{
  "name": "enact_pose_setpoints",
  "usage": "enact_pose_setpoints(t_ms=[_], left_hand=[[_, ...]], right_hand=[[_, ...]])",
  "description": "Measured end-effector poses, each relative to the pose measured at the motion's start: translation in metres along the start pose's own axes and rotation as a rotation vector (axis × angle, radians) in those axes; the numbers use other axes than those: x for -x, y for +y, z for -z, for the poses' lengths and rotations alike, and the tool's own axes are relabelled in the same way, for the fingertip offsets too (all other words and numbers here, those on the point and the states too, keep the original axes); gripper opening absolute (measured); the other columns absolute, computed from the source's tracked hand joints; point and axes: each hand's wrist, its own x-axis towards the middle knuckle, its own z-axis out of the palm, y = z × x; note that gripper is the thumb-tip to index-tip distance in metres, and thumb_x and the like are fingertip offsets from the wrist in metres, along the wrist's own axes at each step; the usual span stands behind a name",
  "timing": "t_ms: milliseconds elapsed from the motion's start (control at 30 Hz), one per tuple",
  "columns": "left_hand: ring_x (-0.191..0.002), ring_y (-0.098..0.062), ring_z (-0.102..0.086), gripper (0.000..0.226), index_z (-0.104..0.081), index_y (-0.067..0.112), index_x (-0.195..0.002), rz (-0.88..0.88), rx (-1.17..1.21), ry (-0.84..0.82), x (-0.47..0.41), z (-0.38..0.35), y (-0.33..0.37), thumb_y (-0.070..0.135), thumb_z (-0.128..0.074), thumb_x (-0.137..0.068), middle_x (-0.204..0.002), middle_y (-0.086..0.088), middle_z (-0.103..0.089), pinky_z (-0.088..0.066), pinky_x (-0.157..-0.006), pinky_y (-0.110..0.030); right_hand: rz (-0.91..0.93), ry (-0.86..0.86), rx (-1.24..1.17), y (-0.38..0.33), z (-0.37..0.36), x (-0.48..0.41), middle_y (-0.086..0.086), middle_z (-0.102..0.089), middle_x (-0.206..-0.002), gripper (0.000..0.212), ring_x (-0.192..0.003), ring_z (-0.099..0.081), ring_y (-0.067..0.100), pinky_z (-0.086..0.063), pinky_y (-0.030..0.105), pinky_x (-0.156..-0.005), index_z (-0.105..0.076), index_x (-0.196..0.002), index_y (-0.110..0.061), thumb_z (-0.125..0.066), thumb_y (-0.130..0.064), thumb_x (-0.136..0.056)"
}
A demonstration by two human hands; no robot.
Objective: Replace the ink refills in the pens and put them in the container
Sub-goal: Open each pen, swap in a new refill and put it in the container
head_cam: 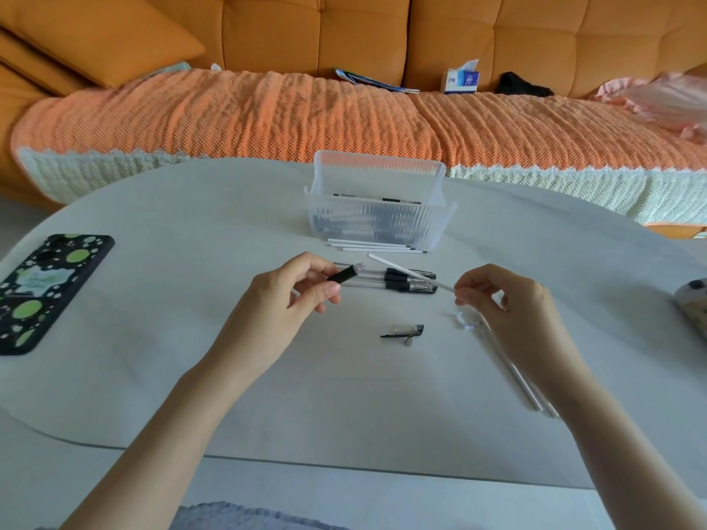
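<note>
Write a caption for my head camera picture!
Left hand holds a pen barrel; right hand pinches a white refill.

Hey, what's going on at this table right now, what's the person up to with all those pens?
A person is refilling pens. The left hand holds a clear pen barrel with a black grip, and the right hand pinches a thin white refill, not yet inserted. More black-gripped pens lie between the hands, and the clear ribbed plastic container behind them already holds several.

orange sofa (459, 32), white refill (409, 271), green-spotted black phone (42, 292)
</note>
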Motion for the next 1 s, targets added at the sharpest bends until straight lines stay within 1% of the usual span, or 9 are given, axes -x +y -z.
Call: enact_pose_setpoints(t_ms=[133,333,500,633,700,800,833,933,1000], left_hand=[[-0.071,-0.008,-0.062,0.005,-0.062,0.026,-0.093,0.001,0.012,0.002,0.0,0.0,0.001,0.022,-0.06,-0.09,-0.082,0.014,-0.068,-0.051,-0.076,-0.037],[-0.071,-0.01,-0.061,0.006,-0.062,0.026,-0.092,-0.009,0.018,-0.004,0.0,0.001,0.0,0.021,-0.06,-0.09,-0.081,0.013,-0.068,-0.051,-0.074,-0.037],[-0.071,-0.009,-0.061,0.009,-0.063,0.03,-0.091,-0.015,-0.018,-0.011,0.0,0.003,-0.002,0.021,-0.061,-0.089,-0.081,0.015,-0.068,-0.043,-0.067,-0.019],[-0.072,-0.01,-0.062,0.009,-0.063,0.03,-0.091,-0.029,-0.044,-0.008,-0.001,0.005,-0.004,0.021,-0.062,-0.089,-0.08,0.016,-0.068,-0.042,-0.066,-0.02],[-0.072,-0.011,-0.062,0.009,-0.064,0.029,-0.091,-0.035,-0.056,-0.007,-0.001,0.005,-0.004,0.021,-0.062,-0.089,-0.079,0.017,-0.068,-0.042,-0.064,-0.017],[-0.071,-0.017,-0.061,0.009,-0.065,0.03,-0.09,-0.036,-0.12,0.011,-0.002,0.007,-0.008,0.022,-0.065,-0.087,-0.079,0.018,-0.067,-0.044,-0.066,-0.029],[-0.071,-0.015,-0.061,0.01,-0.065,0.031,-0.09,-0.037,-0.139,0.017,-0.002,0.008,-0.009,0.022,-0.066,-0.086,-0.079,0.019,-0.067,-0.043,-0.066,-0.029],[-0.071,-0.005,-0.06,0.011,-0.066,0.031,-0.09,-0.049,-0.187,0.03,-0.002,0.009,-0.011,0.022,-0.068,-0.084,-0.079,0.02,-0.066,-0.042,-0.065,-0.02],[-0.071,-0.001,-0.058,0.011,-0.067,0.03,-0.09,-0.065,-0.244,0.043,-0.003,0.009,-0.011,0.023,-0.069,-0.083,-0.076,0.02,-0.065,-0.042,-0.065,-0.017]], right_hand=[[-0.002,-0.02,-0.012,-0.001,0.0,0.0,0.001,-0.068,-0.072,0.014,-0.047,-0.046,-0.004,-0.033,0.008,-0.052,-0.064,-0.077,-0.017,-0.062,-0.005,-0.084],[0.003,-0.056,0.021,0.007,-0.002,-0.003,0.0,-0.067,-0.07,0.017,-0.058,-0.048,-0.001,-0.033,0.009,-0.056,-0.064,-0.074,-0.024,-0.064,-0.009,-0.083],[0.013,-0.049,0.058,0.01,-0.001,-0.004,-0.006,-0.06,-0.069,0.023,-0.064,-0.051,0.008,-0.035,0.013,-0.056,-0.063,-0.071,-0.031,-0.064,-0.01,-0.081],[0.024,-0.05,0.086,0.011,-0.003,-0.004,-0.007,-0.057,-0.069,0.025,-0.065,-0.05,0.011,-0.042,0.027,-0.06,-0.063,-0.071,-0.032,-0.065,-0.009,-0.081],[0.04,-0.042,0.119,0.011,-0.002,-0.004,-0.005,-0.057,-0.071,0.027,-0.066,-0.049,0.008,-0.039,0.023,-0.06,-0.062,-0.07,-0.033,-0.065,-0.009,-0.081],[0.072,-0.032,0.192,0.012,-0.001,-0.005,-0.005,-0.058,-0.075,0.027,-0.07,-0.049,0.0,-0.036,0.013,-0.061,-0.062,-0.073,-0.036,-0.066,-0.01,-0.08],[0.081,-0.033,0.217,0.012,-0.001,-0.005,-0.007,-0.058,-0.075,0.026,-0.072,-0.049,-0.004,-0.034,0.009,-0.061,-0.063,-0.074,-0.035,-0.066,-0.01,-0.08],[0.122,-0.018,0.267,0.01,-0.003,-0.004,-0.016,-0.054,-0.069,0.017,-0.075,-0.046,-0.014,-0.034,0.005,-0.064,-0.068,-0.077,-0.025,-0.067,-0.008,-0.079],[0.16,-0.004,0.299,0.009,-0.003,-0.005,-0.024,-0.05,-0.065,0.013,-0.074,-0.044,-0.012,-0.034,0.007,-0.061,-0.069,-0.079,-0.02,-0.068,-0.007,-0.078]])
